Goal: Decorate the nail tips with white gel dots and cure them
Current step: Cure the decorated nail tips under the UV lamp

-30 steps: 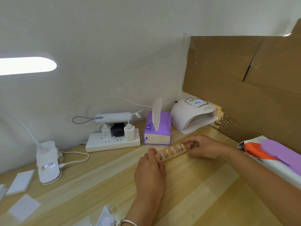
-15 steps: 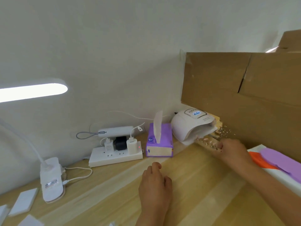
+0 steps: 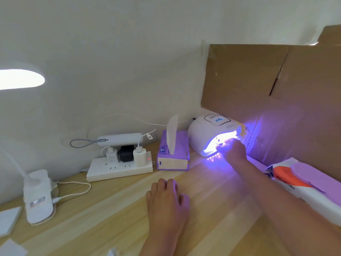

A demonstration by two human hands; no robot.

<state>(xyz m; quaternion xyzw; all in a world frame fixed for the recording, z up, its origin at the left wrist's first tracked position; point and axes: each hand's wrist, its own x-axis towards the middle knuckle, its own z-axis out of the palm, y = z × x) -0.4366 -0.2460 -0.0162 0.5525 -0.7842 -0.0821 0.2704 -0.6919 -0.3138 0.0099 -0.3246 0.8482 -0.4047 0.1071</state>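
**Task status.** The work is at the curing stage. The UV lamp (image 3: 206, 134) is on. Violet light fills its mouth and spills onto the surface (image 3: 212, 209) and the cardboard (image 3: 267, 85) behind it. The display (image 3: 219, 119) is lit, but its digits are unreadable.

**Right hand.** The right hand (image 3: 233, 151) is at the lamp mouth with its fingers reaching inside. Glare hides the fingertips, so it cannot be told whether they are apart or clamped on anything.

**Nail tips.** The nail tips cannot be made out. They are probably inside the lamp, under or just ahead of that hand.

**Done and remaining.** Dotting appears to be finished for this set. What remains is to let the cure run, withdraw the hand and take the tips back out for a check.

**Left hand.** The left hand (image 3: 168, 197) rests palm down on the surface, well apart from the lamp. Its fingers (image 3: 170, 183) are loosely curled and hold nothing.

**Surface.** The surface is light wood grain. Along the wall, from left to right, stand:
- a desk lamp (image 3: 37, 196), with its lit head at the upper left
- a power strip (image 3: 120, 169) carrying several plugs
- a power bank (image 3: 119, 139) behind the plugs
- a tissue box (image 3: 172, 156) just beside the UV lamp

A wipes pack (image 3: 304, 187) with a purple lid lies at the right edge. White pads (image 3: 9, 218) lie at the front left.

**Room.** The wall is plain white. The cardboard stands upright along the right side.
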